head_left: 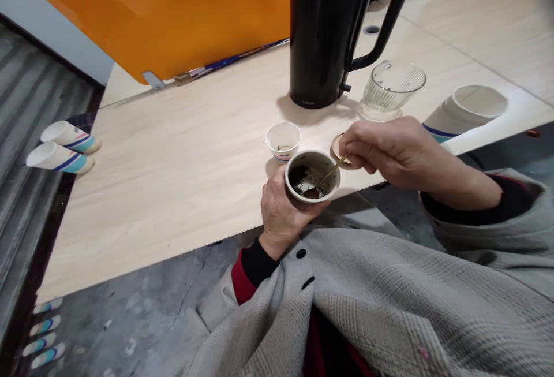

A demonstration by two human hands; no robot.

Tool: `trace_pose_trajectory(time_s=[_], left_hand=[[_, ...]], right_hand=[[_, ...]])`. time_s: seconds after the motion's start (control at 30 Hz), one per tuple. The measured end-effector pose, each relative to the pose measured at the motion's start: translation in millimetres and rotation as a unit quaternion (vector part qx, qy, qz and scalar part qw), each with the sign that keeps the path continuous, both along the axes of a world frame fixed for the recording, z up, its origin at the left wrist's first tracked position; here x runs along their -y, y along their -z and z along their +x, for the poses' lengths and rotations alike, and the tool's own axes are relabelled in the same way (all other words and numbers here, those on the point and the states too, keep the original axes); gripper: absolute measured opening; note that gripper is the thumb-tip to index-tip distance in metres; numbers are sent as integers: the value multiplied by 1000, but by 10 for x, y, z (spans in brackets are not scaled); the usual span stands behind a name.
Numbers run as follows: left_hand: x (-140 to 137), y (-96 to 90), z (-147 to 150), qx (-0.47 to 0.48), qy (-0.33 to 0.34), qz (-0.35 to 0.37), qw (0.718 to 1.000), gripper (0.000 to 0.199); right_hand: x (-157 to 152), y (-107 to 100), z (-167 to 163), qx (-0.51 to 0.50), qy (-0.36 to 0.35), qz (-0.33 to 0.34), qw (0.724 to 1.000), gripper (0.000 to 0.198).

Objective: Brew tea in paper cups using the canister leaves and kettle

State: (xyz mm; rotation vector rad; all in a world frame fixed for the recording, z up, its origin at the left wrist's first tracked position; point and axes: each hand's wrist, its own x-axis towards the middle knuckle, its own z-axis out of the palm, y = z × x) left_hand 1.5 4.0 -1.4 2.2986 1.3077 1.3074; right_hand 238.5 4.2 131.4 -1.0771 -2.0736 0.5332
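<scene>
My left hand (283, 206) is wrapped round a light-rimmed cup (336, 189) at the table's front edge, tilted so its inside shows. Dark tea leaves (298, 178) cling to the bottom and one side. My right hand (387, 152) pinches the thin handle of a small spoon (328, 174), whose bowl rests down among the leaves. Just behind the held cup stands a paper cup (283, 134) with a few brown bits in it. A round wooden lid or coaster (336, 145) lies partly hidden behind my right fingers.
A black electric kettle (322, 36) stands at the back. Right of it are a ribbed glass bowl (392, 85) and stacked paper cups (465, 111). Two paper cups (60, 157) stand at the far left edge. An orange partition (173, 13) runs along the back of the wooden table (173, 169).
</scene>
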Motion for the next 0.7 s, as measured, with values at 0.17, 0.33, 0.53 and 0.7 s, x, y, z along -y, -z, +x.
trace_pose_trajectory(time_s=[0.17,0.33,0.53,0.7], left_hand=[[5,23,-4,6,-8,-11,1000,106],[0,24,-10,16,-5,-37,999,106],[-8,16,-8,15,-7,-60,998,105],[-5,13,-5,11,-18,-64,998,107]], right_hand=[[30,69,-6,-174,192,-23,966,28],[12,236,56,-256,228,-38,939,26],[-148,376,144,-249,205,77,943,23],[-136,292,-35,-230,240,225,916,21]])
